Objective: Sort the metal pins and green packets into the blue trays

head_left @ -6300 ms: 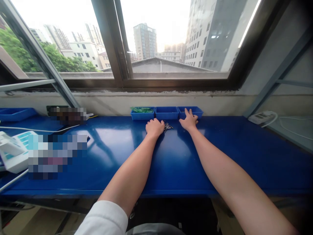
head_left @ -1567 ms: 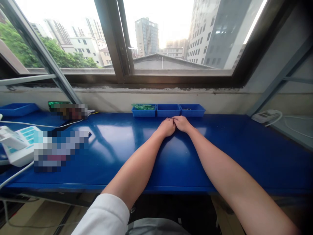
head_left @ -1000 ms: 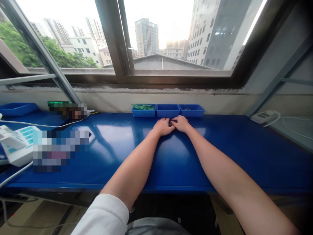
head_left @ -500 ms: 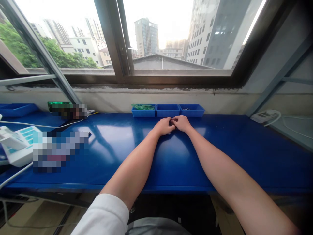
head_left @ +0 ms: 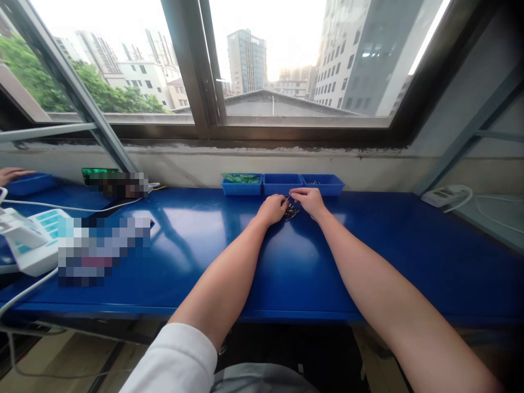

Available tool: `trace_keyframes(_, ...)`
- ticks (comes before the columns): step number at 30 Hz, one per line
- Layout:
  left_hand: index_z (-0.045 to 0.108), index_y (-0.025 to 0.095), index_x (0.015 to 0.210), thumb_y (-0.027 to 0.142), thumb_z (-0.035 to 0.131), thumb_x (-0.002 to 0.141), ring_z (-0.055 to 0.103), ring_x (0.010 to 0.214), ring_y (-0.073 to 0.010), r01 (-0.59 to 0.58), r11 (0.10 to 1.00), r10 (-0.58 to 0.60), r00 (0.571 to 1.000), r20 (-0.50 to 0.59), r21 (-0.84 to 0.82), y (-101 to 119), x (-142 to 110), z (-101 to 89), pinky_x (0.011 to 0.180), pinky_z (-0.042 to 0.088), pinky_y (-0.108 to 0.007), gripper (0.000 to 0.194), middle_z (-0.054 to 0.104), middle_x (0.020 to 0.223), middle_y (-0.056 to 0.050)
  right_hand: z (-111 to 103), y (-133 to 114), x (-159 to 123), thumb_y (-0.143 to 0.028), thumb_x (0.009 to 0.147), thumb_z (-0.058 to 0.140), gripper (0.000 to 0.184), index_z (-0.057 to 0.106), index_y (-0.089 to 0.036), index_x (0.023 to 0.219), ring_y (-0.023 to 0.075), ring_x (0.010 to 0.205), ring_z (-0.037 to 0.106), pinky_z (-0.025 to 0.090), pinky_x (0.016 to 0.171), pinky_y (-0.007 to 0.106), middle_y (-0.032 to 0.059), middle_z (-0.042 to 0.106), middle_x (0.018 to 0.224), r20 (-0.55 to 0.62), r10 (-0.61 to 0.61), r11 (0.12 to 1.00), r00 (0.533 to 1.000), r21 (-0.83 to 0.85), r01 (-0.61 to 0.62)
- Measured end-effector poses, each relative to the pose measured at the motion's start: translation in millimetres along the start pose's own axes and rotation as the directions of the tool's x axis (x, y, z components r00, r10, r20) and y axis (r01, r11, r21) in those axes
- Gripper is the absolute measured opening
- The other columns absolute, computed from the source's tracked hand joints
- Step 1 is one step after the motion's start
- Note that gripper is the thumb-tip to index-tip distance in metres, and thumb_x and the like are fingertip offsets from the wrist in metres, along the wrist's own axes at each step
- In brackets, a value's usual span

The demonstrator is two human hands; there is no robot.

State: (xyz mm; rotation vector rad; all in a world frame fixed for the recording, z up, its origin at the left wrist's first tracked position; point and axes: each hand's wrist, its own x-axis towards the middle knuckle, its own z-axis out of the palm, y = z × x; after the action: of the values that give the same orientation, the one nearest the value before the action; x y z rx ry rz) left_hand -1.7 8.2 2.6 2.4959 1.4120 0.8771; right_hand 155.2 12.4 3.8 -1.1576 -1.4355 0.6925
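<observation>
Both my hands rest far out on the blue bench (head_left: 184, 245), just in front of three small blue bins. My left hand (head_left: 273, 209) is curled closed beside a small heap of dark metal pins (head_left: 291, 212). My right hand (head_left: 310, 200) is closed in a pinch above the heap, its fingertips holding a thin pin. The left bin (head_left: 241, 184) holds green parts, the middle bin (head_left: 281, 183) looks empty, and the right bin (head_left: 323, 184) holds a few small dark parts.
A white device with teal keys (head_left: 28, 240) and white cables lie at the left. Another person's hand (head_left: 10, 174) reaches over a blue tray (head_left: 28, 183) at the far left. A white power strip (head_left: 446, 195) lies at the right by the wall.
My hands, pressed together half a second ago, have drawn slightly apart, uncovering the heap of pins. My right hand has lifted towards the bins. Another person's hand has appeared at far left.
</observation>
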Motion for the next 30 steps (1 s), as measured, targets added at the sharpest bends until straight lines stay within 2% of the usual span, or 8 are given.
trace_keyframes(5, 0.066, 0.018, 0.085, 0.030, 0.040, 0.090, 0.059, 0.083, -0.0185, 0.026, 0.999, -0.025, 0.999, -0.045, 0.021, -0.6, -0.1, 0.4, 0.076, 0.044, -0.028, 0.029, 0.065, 0.088, -0.008, 1.1, -1.6, -0.8, -0.028, 0.059, 0.070, 0.030, 0.072, -0.014, 0.084, 0.0146, 0.060, 0.059, 0.050, 0.062, 0.029, 0.0061, 0.070, 0.075, -0.010, -0.018, 0.996, 1.000, 0.092, 0.019)
trace_keyframes(12, 0.064, 0.019, 0.086, 0.030, 0.040, 0.090, 0.059, 0.084, -0.0190, 0.058, 0.998, -0.057, 0.997, -0.048, 0.030, -1.2, -0.8, -0.1, 0.074, 0.044, -0.028, 0.027, 0.064, 0.090, -0.007, -2.5, -2.3, -1.5, -0.031, 0.059, 0.069, 0.025, 0.070, -0.013, 0.076, 0.0149, 0.054, 0.056, 0.048, 0.058, 0.030, 0.0034, 0.065, 0.060, 0.010, -0.022, 0.999, 1.000, 0.026, 0.022)
trace_keyframes(16, 0.065, 0.019, 0.086, 0.030, 0.039, 0.091, 0.059, 0.085, -0.0193, 0.081, 0.996, -0.080, 0.996, -0.034, 0.042, -1.7, -1.3, -1.3, 0.075, 0.044, -0.028, 0.028, 0.064, 0.092, -0.008, -3.5, -3.6, -2.9, -0.030, 0.059, 0.069, 0.026, 0.071, -0.014, 0.079, 0.0172, 0.063, 0.062, 0.050, 0.065, 0.031, 0.0051, 0.069, 0.070, 0.047, -0.029, 0.999, 0.998, 0.026, 0.028)
trace_keyframes(21, 0.065, 0.019, 0.090, 0.032, 0.040, 0.090, 0.060, 0.090, -0.0203, 0.105, 0.994, -0.104, 0.994, -0.026, 0.022, -0.9, -2.0, -3.3, 0.081, 0.045, -0.029, 0.028, 0.065, 0.095, -0.009, -3.9, -2.0, -3.6, -0.027, 0.063, 0.066, 0.026, 0.073, -0.015, 0.084, 0.0203, 0.075, 0.066, 0.052, 0.075, 0.031, 0.0060, 0.072, 0.078, 0.037, -0.022, 0.997, 0.999, -0.073, 0.025)
trace_keyframes(26, 0.061, 0.019, 0.104, 0.033, 0.043, 0.089, 0.059, 0.099, -0.0214, 0.147, 0.986, -0.153, 0.986, -0.067, -0.081, -1.6, -1.1, -3.3, 0.088, 0.043, -0.031, 0.027, 0.064, 0.105, -0.010, -6.0, -0.3, 0.1, -0.024, 0.066, 0.062, 0.029, 0.073, -0.015, 0.090, 0.0216, 0.084, 0.067, 0.052, 0.081, 0.031, 0.0064, 0.073, 0.087, -0.082, 0.001, 0.995, 0.997, -0.104, -0.009)
trace_keyframes(30, 0.059, 0.018, 0.106, 0.033, 0.044, 0.089, 0.058, 0.101, -0.0211, 0.218, 0.963, -0.232, 0.970, -0.075, -0.161, -4.5, 0.4, -3.2, 0.088, 0.043, -0.031, 0.028, 0.064, 0.109, -0.010, -12.6, 0.7, 5.0, -0.018, 0.066, 0.056, 0.044, 0.068, -0.014, 0.108, 0.0214, 0.096, 0.065, 0.049, 0.091, 0.033, 0.0073, 0.070, 0.104, -0.231, -0.004, 0.982, 0.973, -0.185, -0.040)
